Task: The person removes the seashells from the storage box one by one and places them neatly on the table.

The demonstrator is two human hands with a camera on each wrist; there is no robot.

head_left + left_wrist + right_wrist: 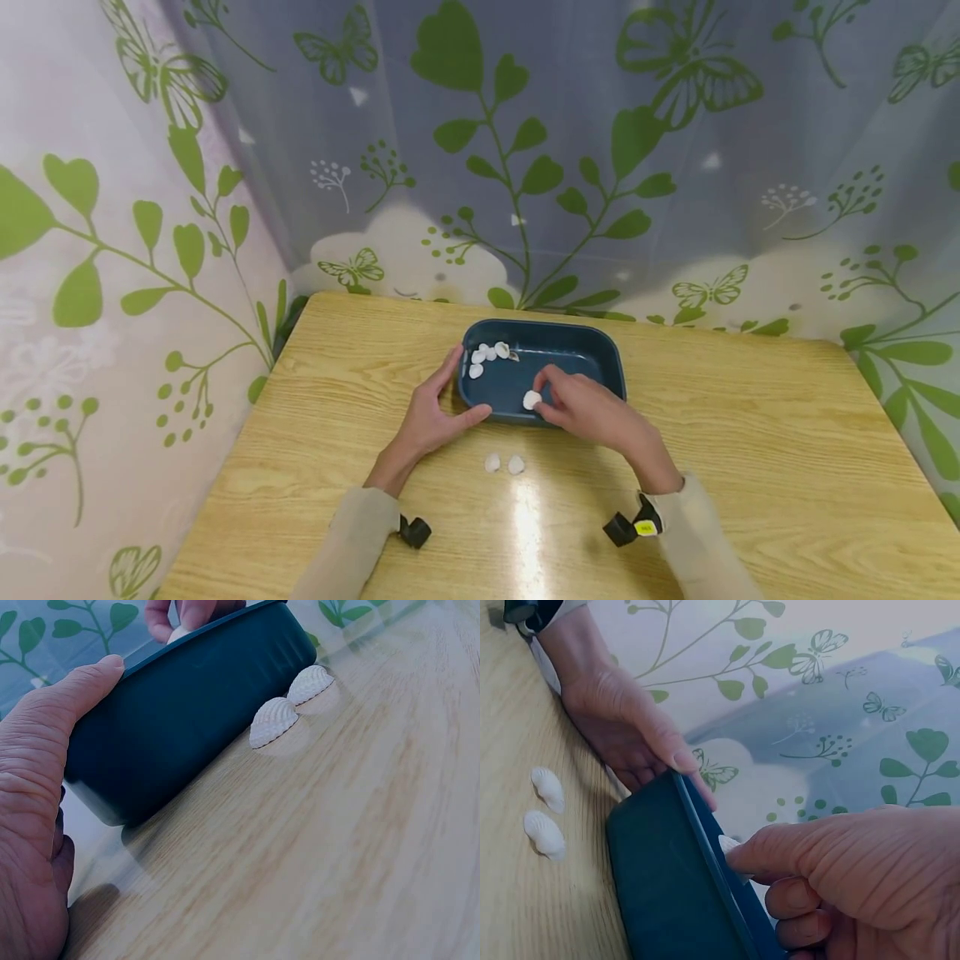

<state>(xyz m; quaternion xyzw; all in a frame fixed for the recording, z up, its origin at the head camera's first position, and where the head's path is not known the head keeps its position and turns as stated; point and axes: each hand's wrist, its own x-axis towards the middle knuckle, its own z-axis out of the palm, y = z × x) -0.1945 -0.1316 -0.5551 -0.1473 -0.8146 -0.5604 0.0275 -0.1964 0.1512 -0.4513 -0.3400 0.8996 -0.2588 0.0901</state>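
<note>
A dark blue rectangular dish [540, 327] sits on the table, with several white seashells [491, 353] grouped at its left end. My right hand [592, 410] pinches a white seashell [532, 400] between thumb and forefinger, over the near side of the dish. My left hand [435, 418] rests against the dish's near left corner, straight thumb on the near rim and forefinger along the left end. Two ribbed white seashells [274, 722] lie side by side on the table in front of the dish.
The wooden table [750, 433] reaches back to a curtain [562, 192] printed with leaves and butterflies. Another patterned cloth [150, 333] hangs along the left edge. Small black devices [415, 532] are strapped at both wrists.
</note>
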